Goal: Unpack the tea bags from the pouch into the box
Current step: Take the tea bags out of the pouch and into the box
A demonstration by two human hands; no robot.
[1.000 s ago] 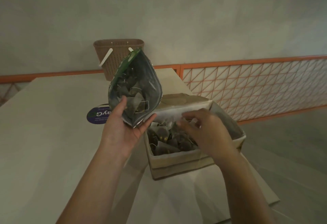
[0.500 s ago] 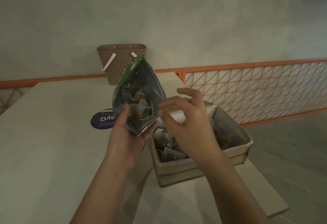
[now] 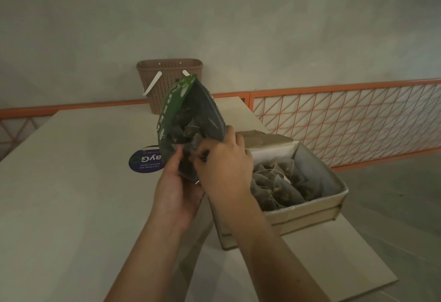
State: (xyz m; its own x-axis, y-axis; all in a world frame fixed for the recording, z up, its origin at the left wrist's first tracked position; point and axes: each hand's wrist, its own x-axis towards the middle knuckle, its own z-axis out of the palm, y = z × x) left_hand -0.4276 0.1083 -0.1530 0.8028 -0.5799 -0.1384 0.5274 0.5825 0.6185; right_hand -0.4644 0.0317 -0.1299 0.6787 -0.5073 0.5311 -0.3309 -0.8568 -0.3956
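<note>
The left hand (image 3: pixel 177 190) holds the pouch (image 3: pixel 191 122) upright from below, above the table (image 3: pixel 71 194) and just left of the box (image 3: pixel 307 211) — its fingers and thumb curled round the pouch's lower end. The right hand (image 3: pixel 224 168) reaches into the pouch's open side, fingers bent and drawn together inside it; whether they pinch a tea bag there cannot be told. Dark tea bags show through the pouch's opening. The box sits on the table at the right, open, with a heap of tea bags (image 3: pixel 276 187) lying in it. A round purple sticker (image 3: pixel 145 164) lies on the table behind the pouch, and a brown basket (image 3: pixel 167 82) stands at the far edge, against the wall.
</note>
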